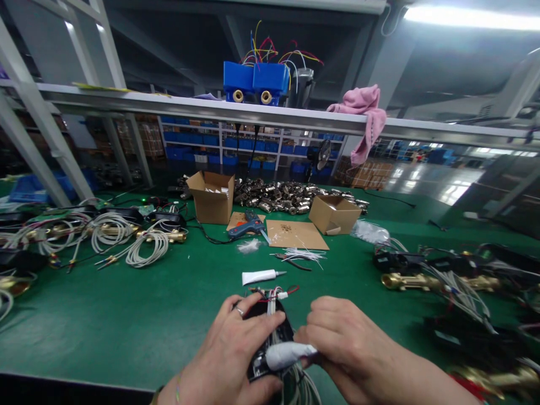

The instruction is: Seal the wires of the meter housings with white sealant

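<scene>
My left hand (236, 349) is closed around a black plastic housing (287, 326), its fingers lying over the top and the thumb along the near side. Several pale wires (272, 306) and a small white connector (282, 295) with red leads come out at the far end. Grey cable hangs at the near end. My right hand (341, 337) is curled at the housing's right side. A white, rounded, finger-shaped piece (289, 355) reaches from it over the housing; I cannot tell whether it is a covered fingertip or something held. Just beyond lies a white tube (259, 276) with a pointed nozzle.
Farther back are a glue gun (248, 226), pliers (295, 262), white strips (304, 254), a cardboard sheet (295, 233), two cardboard boxes (213, 199) and piled metal fittings (278, 194). Brass assemblies with coiled cables (147, 247) line both sides. A shelf (169, 102) crosses above.
</scene>
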The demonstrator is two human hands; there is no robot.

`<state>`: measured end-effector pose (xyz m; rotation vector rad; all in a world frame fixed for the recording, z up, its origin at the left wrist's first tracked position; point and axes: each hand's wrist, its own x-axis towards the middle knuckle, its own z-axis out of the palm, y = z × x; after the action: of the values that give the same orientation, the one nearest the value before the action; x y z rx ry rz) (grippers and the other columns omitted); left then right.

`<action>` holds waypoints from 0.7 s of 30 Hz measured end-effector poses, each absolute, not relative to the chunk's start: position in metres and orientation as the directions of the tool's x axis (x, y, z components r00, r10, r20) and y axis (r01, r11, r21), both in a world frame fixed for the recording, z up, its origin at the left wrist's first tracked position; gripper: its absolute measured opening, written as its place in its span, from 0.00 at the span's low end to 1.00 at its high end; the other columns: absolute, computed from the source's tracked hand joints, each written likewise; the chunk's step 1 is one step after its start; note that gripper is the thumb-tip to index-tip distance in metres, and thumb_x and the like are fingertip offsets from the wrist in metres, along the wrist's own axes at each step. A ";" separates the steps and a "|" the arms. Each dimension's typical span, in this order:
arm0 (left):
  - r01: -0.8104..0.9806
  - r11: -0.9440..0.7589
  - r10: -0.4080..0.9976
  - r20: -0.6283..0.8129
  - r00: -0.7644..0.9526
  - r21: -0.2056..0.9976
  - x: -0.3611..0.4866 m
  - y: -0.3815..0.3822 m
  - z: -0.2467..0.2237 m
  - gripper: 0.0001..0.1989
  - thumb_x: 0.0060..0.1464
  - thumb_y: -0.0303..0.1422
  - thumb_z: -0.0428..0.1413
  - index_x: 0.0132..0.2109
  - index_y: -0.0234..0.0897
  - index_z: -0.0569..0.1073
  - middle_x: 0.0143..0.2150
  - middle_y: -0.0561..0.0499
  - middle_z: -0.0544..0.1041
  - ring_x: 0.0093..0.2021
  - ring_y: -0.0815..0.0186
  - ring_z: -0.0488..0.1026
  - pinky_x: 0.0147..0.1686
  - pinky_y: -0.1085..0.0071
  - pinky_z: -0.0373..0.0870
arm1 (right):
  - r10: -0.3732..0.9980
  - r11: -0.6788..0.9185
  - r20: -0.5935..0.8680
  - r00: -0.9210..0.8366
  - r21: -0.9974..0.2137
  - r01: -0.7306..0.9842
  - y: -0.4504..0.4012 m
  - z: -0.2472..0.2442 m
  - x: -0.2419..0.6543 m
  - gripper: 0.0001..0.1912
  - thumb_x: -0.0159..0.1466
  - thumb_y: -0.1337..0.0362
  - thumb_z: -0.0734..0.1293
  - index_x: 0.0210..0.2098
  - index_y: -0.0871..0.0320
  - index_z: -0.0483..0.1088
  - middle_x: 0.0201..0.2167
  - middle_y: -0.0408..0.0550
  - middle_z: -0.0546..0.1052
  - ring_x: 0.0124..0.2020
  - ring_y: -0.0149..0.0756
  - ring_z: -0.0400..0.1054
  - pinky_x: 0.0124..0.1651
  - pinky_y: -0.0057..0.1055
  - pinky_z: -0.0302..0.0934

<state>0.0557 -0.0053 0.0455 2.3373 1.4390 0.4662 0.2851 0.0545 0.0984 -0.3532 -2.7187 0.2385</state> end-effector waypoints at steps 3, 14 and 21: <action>0.775 -0.445 0.890 0.125 0.438 0.449 0.056 -0.005 0.043 0.36 0.51 0.40 0.62 0.66 0.49 0.63 0.64 0.53 0.71 0.69 0.45 0.58 0.63 0.36 0.57 | 0.292 0.950 0.343 -0.893 -0.213 0.228 0.049 0.100 0.287 0.15 0.60 0.78 0.58 0.38 0.57 0.72 0.28 0.47 0.73 0.29 0.38 0.61 0.32 0.36 0.51; 0.768 -0.497 0.867 0.186 0.462 0.405 0.052 -0.007 0.038 0.34 0.53 0.42 0.62 0.65 0.46 0.63 0.63 0.50 0.72 0.68 0.44 0.60 0.62 0.38 0.61 | 0.310 0.949 0.253 -0.916 -0.145 0.281 0.033 0.116 0.288 0.13 0.71 0.72 0.56 0.40 0.57 0.71 0.33 0.52 0.77 0.35 0.40 0.68 0.43 0.35 0.63; 0.761 -0.480 0.871 0.130 0.474 0.437 0.053 -0.007 0.037 0.36 0.54 0.45 0.62 0.67 0.48 0.61 0.65 0.53 0.70 0.70 0.43 0.57 0.63 0.33 0.58 | 0.312 0.949 0.249 -0.917 -0.139 0.285 0.036 0.117 0.292 0.13 0.72 0.71 0.56 0.39 0.57 0.71 0.32 0.51 0.76 0.33 0.38 0.69 0.41 0.33 0.63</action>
<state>0.0528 -0.0070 0.0371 2.4066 1.3808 0.4853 0.2915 0.0359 0.1166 -0.4417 -2.8332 0.1444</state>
